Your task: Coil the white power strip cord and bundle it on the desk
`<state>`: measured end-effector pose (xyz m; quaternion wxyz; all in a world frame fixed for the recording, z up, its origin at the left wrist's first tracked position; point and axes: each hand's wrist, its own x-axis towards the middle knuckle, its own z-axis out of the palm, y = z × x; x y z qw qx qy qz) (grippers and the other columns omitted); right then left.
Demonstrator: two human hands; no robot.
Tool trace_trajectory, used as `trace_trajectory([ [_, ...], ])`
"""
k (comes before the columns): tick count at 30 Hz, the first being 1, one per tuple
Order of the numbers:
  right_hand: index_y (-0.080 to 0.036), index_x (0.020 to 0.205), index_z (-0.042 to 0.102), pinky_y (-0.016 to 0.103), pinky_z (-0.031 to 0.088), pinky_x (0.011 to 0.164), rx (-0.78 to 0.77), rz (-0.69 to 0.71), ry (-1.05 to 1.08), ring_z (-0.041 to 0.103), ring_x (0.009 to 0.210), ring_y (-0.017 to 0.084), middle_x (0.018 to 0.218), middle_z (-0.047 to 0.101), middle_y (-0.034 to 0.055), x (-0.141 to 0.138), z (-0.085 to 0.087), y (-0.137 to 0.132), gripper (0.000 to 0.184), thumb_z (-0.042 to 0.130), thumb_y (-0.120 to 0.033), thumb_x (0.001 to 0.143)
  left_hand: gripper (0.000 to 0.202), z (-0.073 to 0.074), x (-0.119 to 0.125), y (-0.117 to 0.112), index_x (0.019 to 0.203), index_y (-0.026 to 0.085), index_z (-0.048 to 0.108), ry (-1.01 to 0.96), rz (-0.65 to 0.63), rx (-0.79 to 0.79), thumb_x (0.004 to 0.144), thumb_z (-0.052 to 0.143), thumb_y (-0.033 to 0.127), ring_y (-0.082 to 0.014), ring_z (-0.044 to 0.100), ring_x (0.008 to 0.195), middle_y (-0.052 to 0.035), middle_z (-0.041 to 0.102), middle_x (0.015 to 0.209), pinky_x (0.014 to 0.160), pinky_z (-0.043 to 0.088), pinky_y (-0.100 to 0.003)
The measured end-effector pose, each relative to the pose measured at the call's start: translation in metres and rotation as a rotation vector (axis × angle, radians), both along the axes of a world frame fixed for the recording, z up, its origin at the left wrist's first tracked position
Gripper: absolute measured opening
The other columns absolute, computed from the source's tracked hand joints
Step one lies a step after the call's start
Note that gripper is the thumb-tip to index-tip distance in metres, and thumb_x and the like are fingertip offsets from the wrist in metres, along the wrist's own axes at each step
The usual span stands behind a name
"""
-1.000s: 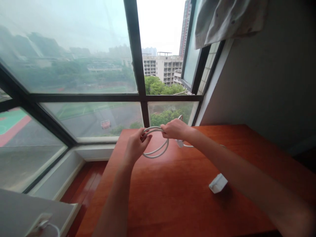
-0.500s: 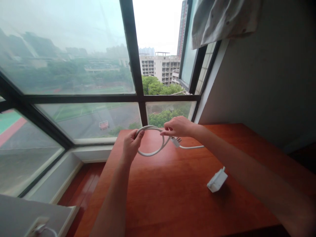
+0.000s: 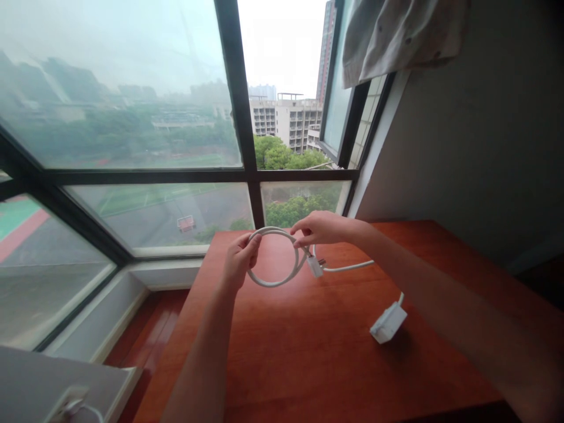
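Above a reddish wooden table [image 3: 308, 352], both hands hold a white cable [image 3: 273, 282] wound into a round coil. My left hand [image 3: 238, 261] pinches the coil's left side. My right hand [image 3: 319, 228] grips its upper right, where the strands cross. The cable's white plug [image 3: 315, 266] hangs just below my right hand. From there the cable runs right under my right forearm to a small white adapter block [image 3: 388, 323] lying on the table.
A large black-framed window [image 3: 247, 173] fills the far side, with buildings and trees outside. A grey wall [image 3: 476, 135] bounds the table on the right, cloth [image 3: 396, 35] hanging above. A wall socket with a white plug [image 3: 70, 405] sits at the lower left.
The coil has been gathered into a tighter round loop. The plug end has swung down below my right hand, and the adapter block has shifted slightly on the table.
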<state>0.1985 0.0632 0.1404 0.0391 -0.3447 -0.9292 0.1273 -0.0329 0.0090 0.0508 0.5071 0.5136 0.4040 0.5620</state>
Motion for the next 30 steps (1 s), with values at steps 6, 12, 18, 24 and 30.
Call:
trace_trajectory([
  [6, -0.013, 0.084, 0.07, 0.022, 0.026, 0.049, -0.301, 0.06, 0.272, 0.04, 0.052, 0.008, 0.056, 0.05, -0.0046, -0.006, 0.002, -0.005, 0.043, 0.064, -0.055, 0.077, 0.044, -0.004, 0.015, 0.001, 0.064, 0.019, 0.033, -0.294, -0.136, -0.117, 0.08, 0.065, 0.045, -0.0021, 0.015, 0.039, 0.0101, 0.022, 0.054, 0.035, 0.012, -0.014],
  [12, -0.014, 0.067, 0.056, 0.019, 0.025, 0.045, -0.442, -0.016, 0.424, 0.039, 0.049, 0.007, 0.053, 0.047, -0.0063, -0.015, -0.006, -0.008, 0.035, 0.066, -0.047, 0.074, 0.043, -0.015, 0.03, 0.004, 0.065, 0.018, 0.035, -0.347, -0.143, -0.128, 0.084, 0.06, 0.048, -0.0021, 0.015, 0.039, 0.0102, 0.022, 0.054, 0.035, 0.013, -0.014],
  [18, -0.014, 0.068, 0.056, 0.019, 0.03, 0.047, -0.484, -0.073, 0.439, 0.045, 0.05, 0.008, 0.054, 0.05, -0.0058, -0.009, -0.014, -0.009, 0.024, 0.063, -0.037, 0.073, 0.042, -0.026, 0.037, 0.009, 0.072, 0.017, 0.045, -0.168, -0.027, -0.116, 0.08, 0.059, 0.056, -0.0046, 0.029, 0.042, 0.0083, 0.033, 0.055, 0.04, 0.024, -0.016],
  [24, -0.015, 0.068, 0.058, 0.019, 0.026, 0.046, -0.269, -0.111, 0.396, 0.04, 0.05, 0.007, 0.054, 0.045, -0.007, -0.007, -0.021, -0.012, 0.019, 0.062, -0.033, 0.072, 0.024, -0.013, 0.043, -0.002, 0.09, 0.018, 0.062, 0.271, 0.39, 0.284, 0.082, 0.062, 0.041, -0.0192, 0.055, 0.087, -0.0063, 0.059, 0.09, 0.074, 0.045, -0.028],
  [30, -0.017, 0.07, 0.063, 0.022, 0.025, 0.05, 0.019, -0.18, 0.2, 0.046, 0.054, 0.009, 0.06, 0.057, -0.0032, -0.013, -0.025, -0.015, 0.017, 0.062, -0.034, 0.073, 0.03, 0.005, 0.066, -0.024, 0.081, 0.018, 0.063, 0.193, 0.044, 0.187, 0.087, 0.054, 0.046, -0.0209, 0.06, 0.081, -0.0059, 0.062, 0.08, 0.073, 0.045, -0.029],
])
